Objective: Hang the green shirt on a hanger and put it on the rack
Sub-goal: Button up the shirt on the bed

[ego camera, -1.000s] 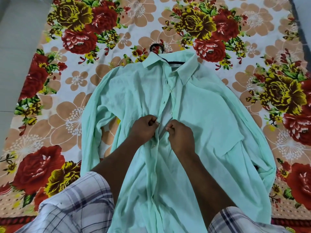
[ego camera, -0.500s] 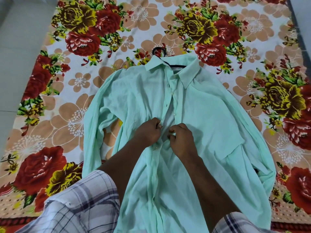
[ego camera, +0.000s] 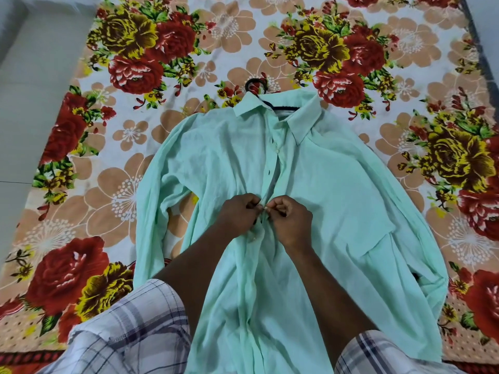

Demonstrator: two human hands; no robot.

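The pale green shirt [ego camera: 337, 190] lies flat, front up, on a floral bedsheet, collar pointing away from me. A black hanger [ego camera: 255, 86] is inside it; only its hook and a short stretch of bar show above the collar. My left hand [ego camera: 237, 214] pinches the left edge of the button placket at mid-chest. My right hand [ego camera: 291, 220] pinches the right edge, fingertips touching the left hand's around a small white button. The placket above my hands gapes slightly. No rack is in view.
The floral bedsheet [ego camera: 189, 63] covers a mattress under the shirt. A grey floor [ego camera: 24, 109] runs along the left side. My checked sleeves [ego camera: 129, 336] fill the lower corners. The shirt's right sleeve is folded at the lower right.
My two hands have come together at the placket, closing the gap between the shirt's front edges at mid-chest. The view has shifted slightly; the shirt and hanger lie where they were.
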